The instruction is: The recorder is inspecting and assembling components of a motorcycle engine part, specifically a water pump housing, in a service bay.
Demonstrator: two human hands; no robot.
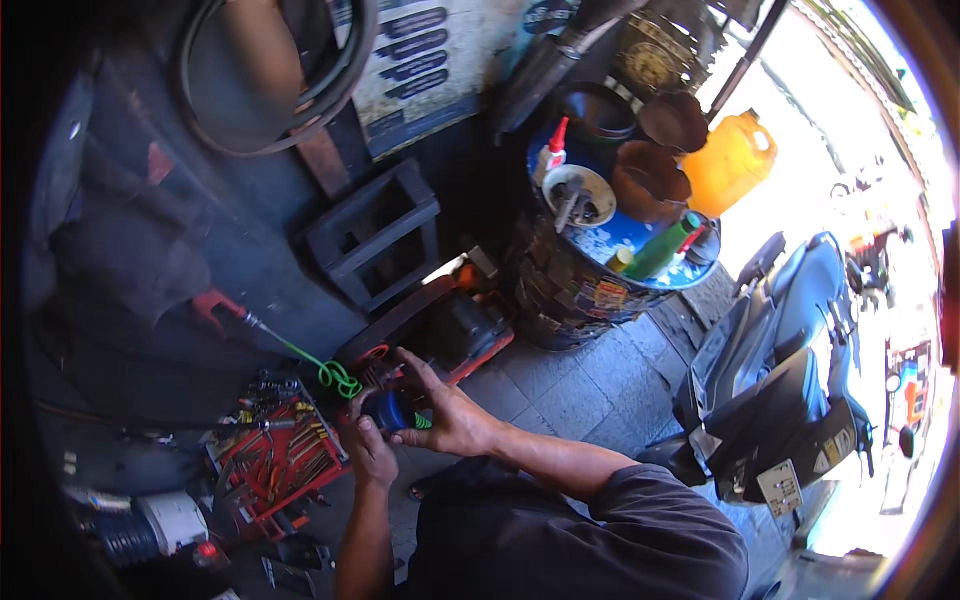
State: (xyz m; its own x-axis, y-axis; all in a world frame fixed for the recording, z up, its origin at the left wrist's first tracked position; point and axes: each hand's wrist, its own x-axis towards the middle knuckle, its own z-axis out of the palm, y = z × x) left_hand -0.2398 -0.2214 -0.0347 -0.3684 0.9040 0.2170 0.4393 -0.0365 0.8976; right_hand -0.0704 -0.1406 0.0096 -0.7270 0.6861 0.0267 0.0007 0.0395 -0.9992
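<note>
My left hand (372,440) and my right hand (448,415) are both closed on a dark blue, cylindrical object (388,408) at the lower middle. A bit of green coil shows beside it, by my right hand's thumb. Just behind my hands, a green coiled air hose (336,376) runs up to a red-handled air gun (222,306). A red and black machine (470,330), apparently a compressor, sits on the floor beyond my hands. To the left of my hands is a red tray of tools (255,510) holding wrenches and other hand tools.
A blue drum (625,240) bears bowls, bottles and a yellow jerrycan (730,160). A grey scooter (770,370) stands at the right. A dark metal frame (375,240) leans by the wall. A white bucket (170,522) is at the lower left. Tiled floor (560,400) lies between scooter and machine.
</note>
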